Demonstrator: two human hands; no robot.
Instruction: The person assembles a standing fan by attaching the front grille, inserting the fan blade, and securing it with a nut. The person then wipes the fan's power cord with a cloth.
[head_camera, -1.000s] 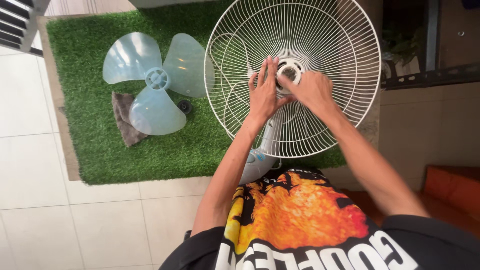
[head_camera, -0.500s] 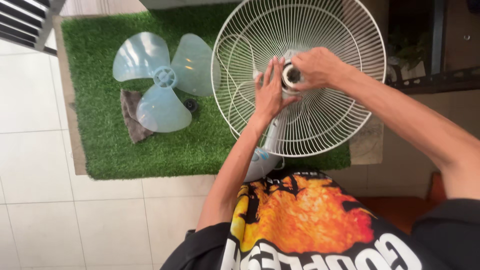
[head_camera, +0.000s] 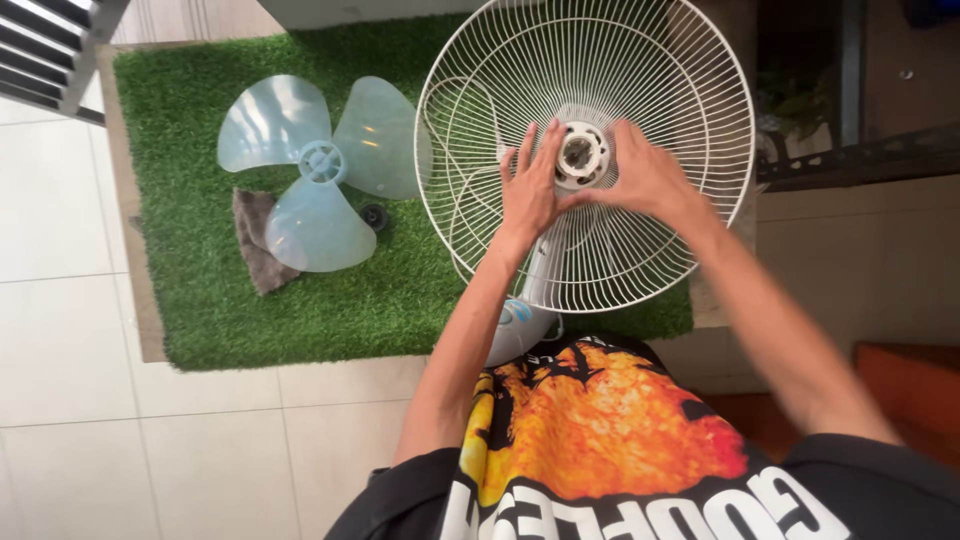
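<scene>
Head view: the only one — it looks down past the person's printed shirt at both arms stretched out over a fan.
Guard: white wire rear guard, facing up at the camera, sits over the right part of the grass mat.
Hub: grey ring at the guard's centre, with the motor shaft end showing inside it.
Left hand: left hand lies flat on the wires just left of the ring, fingers spread and open, the thumb reaching toward the ring; it grips nothing.
Right hand: right hand sits against the ring's right side, fingers curled at its edge — whether they actually pinch it I cannot tell.
Stand: the pale fan neck and base show below the guard, near the shirt.
Blade: the translucent three-lobed blade lies loose on the mat, well left of the guard.
Nearby: a small dark cap beside the blade; a brown cloth partly under it.
Risk: pressing on the thin wires could bend them; a fingertip could slip between them; the small cap could get lost in the grass.
</scene>
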